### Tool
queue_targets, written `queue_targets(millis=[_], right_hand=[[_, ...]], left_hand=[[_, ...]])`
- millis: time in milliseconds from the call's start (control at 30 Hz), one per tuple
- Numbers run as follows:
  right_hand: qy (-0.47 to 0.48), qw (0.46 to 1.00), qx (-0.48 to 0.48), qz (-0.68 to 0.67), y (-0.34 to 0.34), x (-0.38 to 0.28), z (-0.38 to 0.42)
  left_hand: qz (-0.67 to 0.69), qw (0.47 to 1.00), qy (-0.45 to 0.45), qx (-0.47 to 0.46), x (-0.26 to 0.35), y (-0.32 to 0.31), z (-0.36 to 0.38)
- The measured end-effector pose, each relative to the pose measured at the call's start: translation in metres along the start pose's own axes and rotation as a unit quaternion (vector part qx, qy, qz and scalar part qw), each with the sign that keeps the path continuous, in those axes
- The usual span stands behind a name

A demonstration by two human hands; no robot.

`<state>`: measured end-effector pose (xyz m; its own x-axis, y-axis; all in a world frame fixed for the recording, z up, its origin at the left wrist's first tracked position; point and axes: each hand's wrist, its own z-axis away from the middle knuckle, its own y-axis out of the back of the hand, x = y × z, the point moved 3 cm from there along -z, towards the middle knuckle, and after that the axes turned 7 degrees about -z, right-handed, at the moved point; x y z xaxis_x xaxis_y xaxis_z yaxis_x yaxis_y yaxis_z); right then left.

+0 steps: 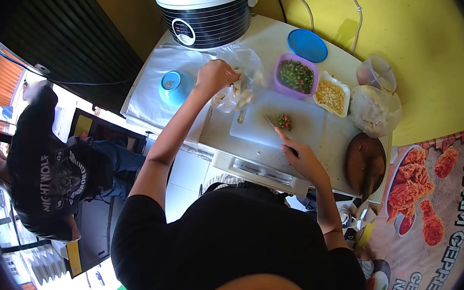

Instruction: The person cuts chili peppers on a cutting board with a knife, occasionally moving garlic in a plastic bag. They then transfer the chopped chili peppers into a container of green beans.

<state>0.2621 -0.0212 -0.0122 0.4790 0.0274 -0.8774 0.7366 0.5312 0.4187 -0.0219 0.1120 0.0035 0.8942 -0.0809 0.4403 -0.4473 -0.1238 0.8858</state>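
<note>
My left hand (217, 78) is at the mouth of a clear plastic bag (255, 69), its fingers drawn together. Pale pieces (239, 97) lie in the bag; whatever the fingertips hold is hidden. My right hand (301, 161) grips a knife (270, 122) by its dark handle, with the blade pointing up and left over a white cutting board (250, 125). Beside the blade sits a small heap of chopped green and red pieces (285, 120). One small pale piece (240, 117) lies near the board's left edge.
Behind the board stand a purple container (293, 93) of chopped greens, a white tray (347, 94) of yellowish bits and a blue lid (307, 45). A rice cooker (204, 18), blue bowl (172, 87), filled bag (375, 112) and brown mortar (358, 161) surround them. Another person (59, 168) stands left.
</note>
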Motion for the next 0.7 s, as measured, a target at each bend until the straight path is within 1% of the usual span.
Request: queue_targets(millis=[67, 100, 167, 233, 300, 367, 400, 467, 500, 567, 600, 667, 700], right_hand=[[0.01, 1.0, 0.004, 0.003, 0.001, -0.001, 0.0], [0.02, 1.0, 0.006, 0.007, 0.001, -0.001, 0.001], [0.019, 1.0, 0.004, 0.009, 0.002, 0.0, 0.002], [0.018, 1.0, 0.004, 0.011, 0.004, 0.0, 0.004], [-0.003, 1.0, -0.002, 0.023, 0.005, -0.001, 0.007], [0.006, 0.999, -0.001, 0.032, 0.006, 0.004, 0.008], [0.017, 0.999, -0.002, 0.041, 0.006, 0.005, 0.009], [0.006, 0.999, 0.002, 0.036, 0.005, 0.003, 0.011], [-0.001, 0.999, 0.006, 0.033, 0.005, 0.002, 0.012], [0.0, 0.999, 0.007, 0.035, 0.005, 0.001, 0.013], [0.001, 0.999, 0.008, 0.037, 0.004, 0.0, 0.013], [-0.003, 0.999, 0.01, 0.037, 0.003, -0.001, 0.013], [-0.006, 0.999, 0.013, 0.038, 0.004, -0.002, 0.013]], left_hand=[[0.022, 0.999, 0.023, -0.043, -0.006, -0.007, -0.008], [0.023, 0.999, 0.022, -0.044, -0.009, -0.009, -0.01], [0.077, 0.995, 0.003, -0.056, -0.017, -0.009, -0.015], [0.084, 0.995, -0.006, -0.05, -0.015, -0.001, -0.01], [0.09, 0.995, -0.017, -0.047, -0.011, 0.006, -0.004], [0.091, 0.995, -0.022, -0.039, -0.009, 0.012, 0.001], [0.091, 0.995, -0.022, -0.041, -0.013, 0.009, 0.001], [0.104, 0.994, -0.017, -0.026, -0.025, -0.005, -0.004], [0.105, 0.994, -0.018, -0.027, -0.025, -0.009, -0.007], [0.083, 0.996, -0.013, 0.005, -0.027, -0.014, -0.01], [0.083, 0.996, -0.012, 0.004, -0.019, -0.009, -0.009], [0.014, 0.995, 0.086, -0.044, -0.001, 0.003, -0.005], [0.014, 0.995, 0.086, -0.044, -0.001, 0.002, -0.006]])
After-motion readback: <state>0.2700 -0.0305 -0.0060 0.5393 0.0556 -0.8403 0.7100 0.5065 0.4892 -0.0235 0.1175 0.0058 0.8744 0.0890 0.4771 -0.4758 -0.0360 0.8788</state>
